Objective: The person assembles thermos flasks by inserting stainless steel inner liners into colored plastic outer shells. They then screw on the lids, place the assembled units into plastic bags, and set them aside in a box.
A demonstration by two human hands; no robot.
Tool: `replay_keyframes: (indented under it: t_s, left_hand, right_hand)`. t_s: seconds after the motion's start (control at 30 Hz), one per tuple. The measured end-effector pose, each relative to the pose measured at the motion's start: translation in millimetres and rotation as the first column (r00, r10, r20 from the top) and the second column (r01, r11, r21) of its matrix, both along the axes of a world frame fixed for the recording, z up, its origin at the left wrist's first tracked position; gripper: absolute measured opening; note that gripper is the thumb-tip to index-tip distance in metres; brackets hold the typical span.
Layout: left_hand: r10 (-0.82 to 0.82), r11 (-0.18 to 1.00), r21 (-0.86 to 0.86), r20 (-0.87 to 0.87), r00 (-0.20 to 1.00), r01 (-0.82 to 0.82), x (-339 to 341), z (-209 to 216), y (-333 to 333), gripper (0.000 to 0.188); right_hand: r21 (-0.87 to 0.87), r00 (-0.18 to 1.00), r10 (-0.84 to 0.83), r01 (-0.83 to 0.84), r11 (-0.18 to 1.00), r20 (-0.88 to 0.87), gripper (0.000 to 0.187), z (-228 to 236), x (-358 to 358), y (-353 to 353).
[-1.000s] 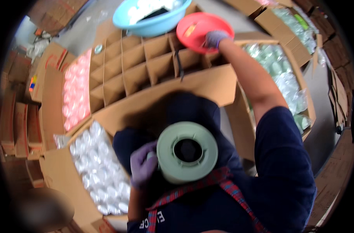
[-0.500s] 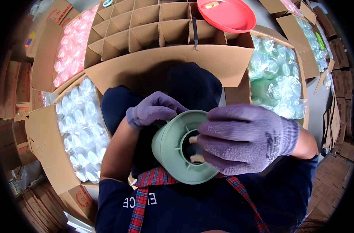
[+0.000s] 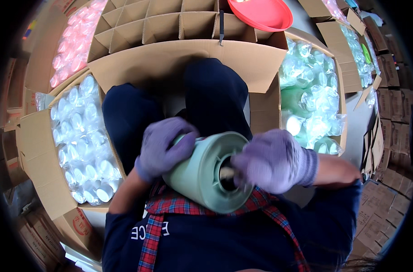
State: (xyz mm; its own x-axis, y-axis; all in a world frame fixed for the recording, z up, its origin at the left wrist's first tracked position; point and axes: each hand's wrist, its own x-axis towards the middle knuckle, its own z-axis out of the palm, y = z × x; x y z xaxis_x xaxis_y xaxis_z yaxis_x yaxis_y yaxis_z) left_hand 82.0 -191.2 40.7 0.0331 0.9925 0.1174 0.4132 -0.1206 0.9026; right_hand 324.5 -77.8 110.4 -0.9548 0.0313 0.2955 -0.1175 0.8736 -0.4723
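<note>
My left hand [image 3: 165, 147], in a purple knit glove, wraps round the side of a pale green plastic flask casing [image 3: 198, 170] held in front of my chest. The casing lies tilted, its round ribbed end turned up toward me, with a dark round opening in the middle. A small pale piece [image 3: 227, 172] shows inside that opening. My right hand [image 3: 272, 161], gloved likewise and blurred by motion, has its fingers bunched at the opening's right edge. What those fingers grip is hidden.
A divided cardboard box [image 3: 188, 56] stands beyond my knees, with a red round tray [image 3: 263, 13] and a dark hooked tool [image 3: 221, 29] on it. Boxes of bagged white cups [image 3: 86, 136], pink pieces [image 3: 75, 45] and green casings [image 3: 313, 97] flank me.
My left hand has moved from the casing's far rim to wrap over its side. My right hand's outstretched fingers have curled in at the opening. The casing has tilted, and the whole view has shifted slightly.
</note>
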Motion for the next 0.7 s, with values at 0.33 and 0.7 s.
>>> replay_keyframes:
  t_s: [0.33, 0.7]
  left_hand:
    - [0.189, 0.982, 0.077, -0.324, 0.927, -0.174, 18, 21, -44, 0.05]
    - [0.491, 0.87, 0.025, -0.122, 0.862, -0.492, 8, 6, -56, 0.04]
  right_hand:
    - [-0.325, 0.963, -0.232, 0.266, 0.908, 0.138, 0.015, -3, 7, 32]
    - [-0.584, 0.701, -0.698, 0.631, 0.511, 0.147, 0.015, -47, 13, 79]
